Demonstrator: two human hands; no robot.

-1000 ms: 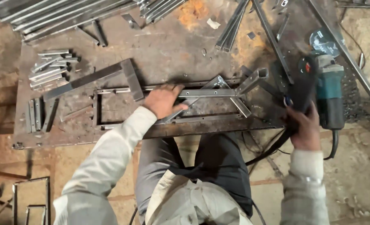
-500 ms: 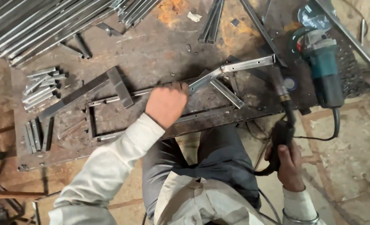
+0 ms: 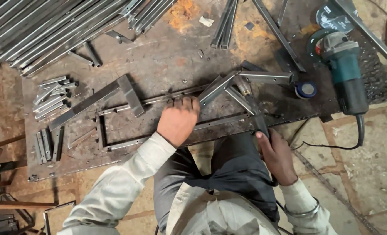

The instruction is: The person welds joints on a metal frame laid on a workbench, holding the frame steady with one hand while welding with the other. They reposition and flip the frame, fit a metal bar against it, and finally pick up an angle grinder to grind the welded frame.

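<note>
Far on the left, a bunch of short metal bars [image 3: 50,93] lies on the big rusty metal plate [image 3: 167,56] that serves as a work table. Long steel strips [image 3: 50,26] are piled at the top left corner. Next to the short bars lies a T-shaped metal piece [image 3: 97,102], flat on the plate.

In the middle is a thin metal frame [image 3: 115,143] made of bars joined into a long box shape. The left hand [image 3: 178,122] rests on top of this frame, palm down, fingers bent and close together, with the fingertips pressing on the upper bar. The sleeve is pale and dusty.

Just right of that hand, slanted metal bars [image 3: 217,87] meet in a pointed shape at the end of the frame (they look joined, but I cannot tell for sure). A dark welding holder [image 3: 254,111] points up toward that spot. The right hand [image 3: 278,156] is wrapped tight around its handle, near the edge of the plate, above the person's knee.

Further right a small blue and white roll of tape [image 3: 306,90] sits on the plate. Far right lies a green and black angle grinder [image 3: 343,74], with its black cord [image 3: 354,139] curling down to the stone floor.
</note>
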